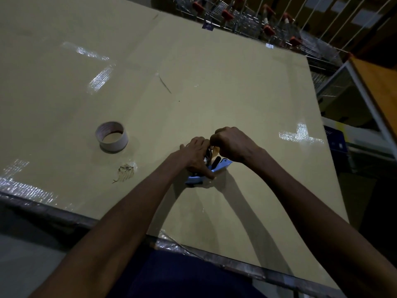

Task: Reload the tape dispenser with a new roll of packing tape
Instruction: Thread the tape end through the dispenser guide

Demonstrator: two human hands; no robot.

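Observation:
A light blue tape dispenser (222, 165) lies on the cardboard-covered table (214, 87), mostly hidden under my hands. My left hand (198, 157) wraps over its body and holds it. My right hand (232, 143) is closed just above and to the right, its fingertips pinching something small and tan at the dispenser's top; I cannot tell what it is. An empty-looking cardboard tape core (112, 136) stands on the table to the left, apart from both hands.
Strips of clear tape shine on the table surface (100, 77). A torn patch (125, 172) marks the cardboard near the front edge. Shopping carts with red handles (268, 24) stand beyond the far edge. A wooden shelf (378, 87) is at the right.

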